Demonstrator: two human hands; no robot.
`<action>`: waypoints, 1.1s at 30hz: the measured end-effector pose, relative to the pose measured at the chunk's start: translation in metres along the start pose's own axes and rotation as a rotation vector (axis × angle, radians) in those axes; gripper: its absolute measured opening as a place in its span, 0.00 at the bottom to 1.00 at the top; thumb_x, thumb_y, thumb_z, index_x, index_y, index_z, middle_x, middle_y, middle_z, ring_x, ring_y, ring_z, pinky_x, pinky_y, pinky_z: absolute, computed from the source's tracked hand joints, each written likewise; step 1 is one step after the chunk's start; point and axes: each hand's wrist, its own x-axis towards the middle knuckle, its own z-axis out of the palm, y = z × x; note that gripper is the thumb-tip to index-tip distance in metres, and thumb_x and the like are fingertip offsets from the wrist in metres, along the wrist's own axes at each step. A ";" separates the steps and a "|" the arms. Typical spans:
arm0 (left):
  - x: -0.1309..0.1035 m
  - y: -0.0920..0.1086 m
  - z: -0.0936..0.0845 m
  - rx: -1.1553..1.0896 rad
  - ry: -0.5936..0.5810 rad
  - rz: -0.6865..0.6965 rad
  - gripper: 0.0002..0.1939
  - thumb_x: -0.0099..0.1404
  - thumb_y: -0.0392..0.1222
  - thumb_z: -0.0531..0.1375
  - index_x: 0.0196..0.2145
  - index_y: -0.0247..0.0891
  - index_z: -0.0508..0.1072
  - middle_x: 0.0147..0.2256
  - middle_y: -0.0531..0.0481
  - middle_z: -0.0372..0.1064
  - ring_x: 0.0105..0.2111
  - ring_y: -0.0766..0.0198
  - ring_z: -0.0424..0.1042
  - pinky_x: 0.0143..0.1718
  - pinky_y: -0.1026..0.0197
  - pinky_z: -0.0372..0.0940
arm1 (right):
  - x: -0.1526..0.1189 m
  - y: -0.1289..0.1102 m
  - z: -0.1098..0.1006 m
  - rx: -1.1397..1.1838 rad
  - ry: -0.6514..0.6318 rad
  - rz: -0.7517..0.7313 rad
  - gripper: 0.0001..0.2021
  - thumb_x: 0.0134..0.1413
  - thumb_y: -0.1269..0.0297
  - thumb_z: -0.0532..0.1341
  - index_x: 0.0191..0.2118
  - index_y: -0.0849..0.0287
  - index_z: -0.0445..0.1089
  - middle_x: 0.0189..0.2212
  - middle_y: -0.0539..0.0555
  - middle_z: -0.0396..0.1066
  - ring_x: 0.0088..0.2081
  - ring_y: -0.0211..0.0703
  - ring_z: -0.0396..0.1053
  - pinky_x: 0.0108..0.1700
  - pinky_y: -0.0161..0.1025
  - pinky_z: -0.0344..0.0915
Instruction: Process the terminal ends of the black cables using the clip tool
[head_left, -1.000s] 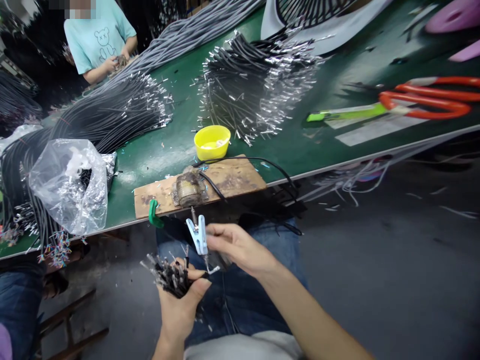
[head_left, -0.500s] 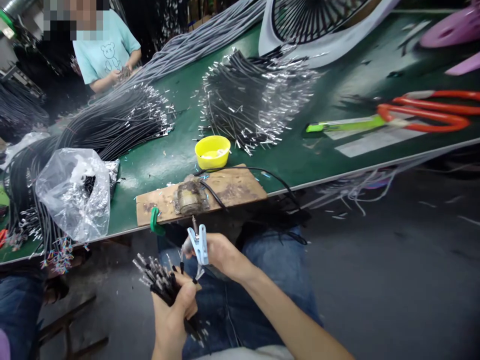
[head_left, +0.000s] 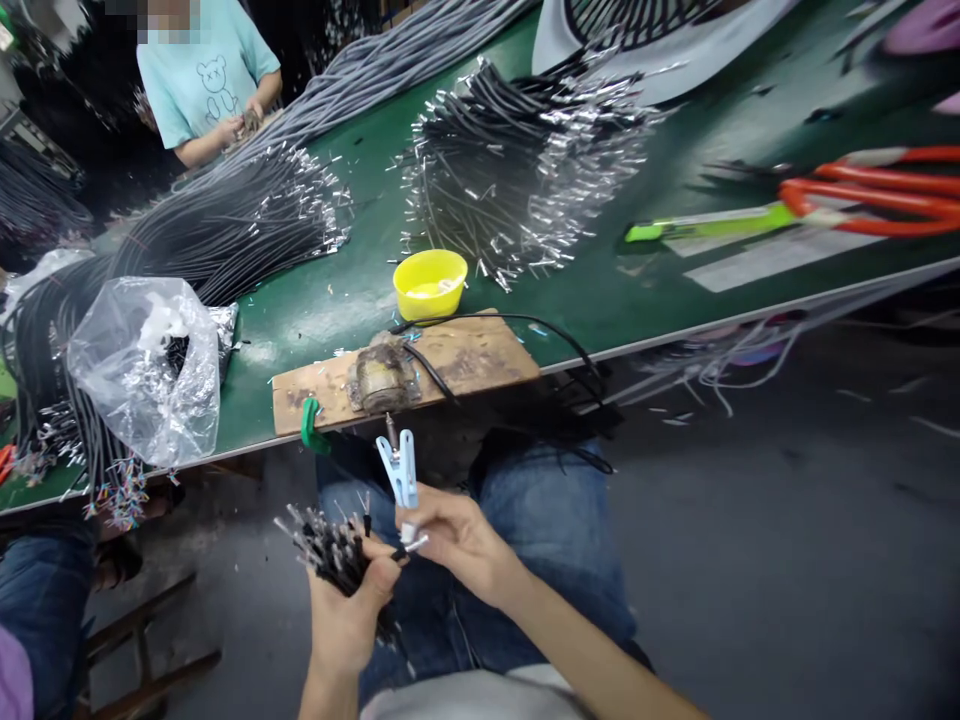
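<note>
My left hand (head_left: 349,610) rose from the bottom of the view over my lap, palm turned toward me, fingers curled in a closed fist with the thumb pressed across the top. My right forearm came in from the lower right, bare, angled up and leftward across my thighs. My right hand (head_left: 450,535) sat just beside the left, nearly touching it, wrist slightly bent, thumb and forefinger pinched together at their tips, the other fingers loosely folded beneath.
</note>
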 end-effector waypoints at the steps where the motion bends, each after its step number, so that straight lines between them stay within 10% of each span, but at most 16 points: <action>1: 0.001 0.003 0.000 0.027 0.000 0.040 0.17 0.47 0.52 0.68 0.20 0.33 0.76 0.21 0.51 0.63 0.22 0.69 0.62 0.24 0.65 0.59 | 0.001 0.000 -0.001 0.117 -0.009 0.093 0.13 0.50 0.54 0.63 0.27 0.60 0.72 0.22 0.49 0.63 0.24 0.35 0.58 0.26 0.33 0.56; 8: -0.003 0.016 0.003 0.141 0.054 0.197 0.08 0.47 0.45 0.69 0.21 0.38 0.78 0.24 0.50 0.66 0.29 0.62 0.67 0.35 0.60 0.64 | 0.037 -0.013 -0.003 0.305 0.203 0.304 0.21 0.38 0.45 0.67 0.23 0.62 0.73 0.19 0.49 0.66 0.22 0.33 0.58 0.25 0.31 0.55; 22: 0.010 0.016 0.016 0.137 0.076 0.179 0.07 0.50 0.43 0.66 0.21 0.36 0.78 0.23 0.50 0.70 0.26 0.63 0.69 0.34 0.60 0.65 | 0.050 -0.009 0.004 0.637 0.069 0.426 0.23 0.39 0.43 0.66 0.28 0.62 0.76 0.21 0.52 0.70 0.23 0.35 0.64 0.26 0.32 0.60; 33: -0.006 0.003 0.006 0.096 0.069 -0.001 0.11 0.52 0.49 0.65 0.28 0.38 0.80 0.28 0.47 0.72 0.24 0.65 0.66 0.26 0.63 0.62 | 0.004 0.000 -0.028 0.009 0.362 0.194 0.14 0.44 0.52 0.66 0.27 0.59 0.72 0.22 0.51 0.66 0.24 0.37 0.62 0.26 0.35 0.60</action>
